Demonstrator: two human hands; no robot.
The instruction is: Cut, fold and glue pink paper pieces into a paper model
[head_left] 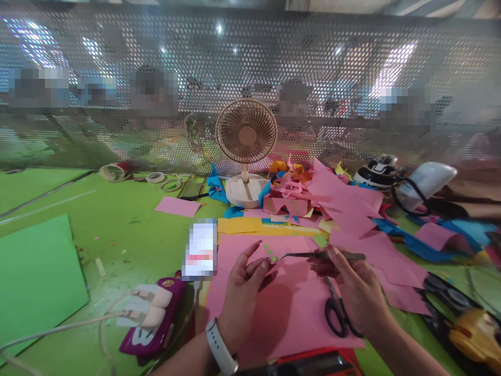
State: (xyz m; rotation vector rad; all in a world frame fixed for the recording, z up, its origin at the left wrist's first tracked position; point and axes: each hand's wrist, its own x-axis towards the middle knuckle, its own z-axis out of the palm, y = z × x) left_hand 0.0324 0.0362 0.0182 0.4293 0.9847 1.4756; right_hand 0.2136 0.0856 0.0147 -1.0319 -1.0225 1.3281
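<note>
My left hand (246, 279), with a white band on the wrist, pinches a small piece of pink paper (263, 253) with several little green squares on it. My right hand (350, 282) is closed around a pair of dark tweezers (303, 255). Their tip points left and meets or nearly meets a green square by my left fingertips. Beneath both hands lies a large pink paper sheet (287, 308). Black-handled scissors (335, 316) rest on it, partly hidden by my right hand. A green scrap (320, 240) lies beyond the tweezers.
A fan (246, 133) stands behind, beside a heap of pink paper pieces (340, 196). Left of the sheet are a blurred phone (199, 249) and a purple power strip (172, 305) with white chargers and cables. A green board (39, 282) lies far left. A perforated screen (250, 57) closes the back.
</note>
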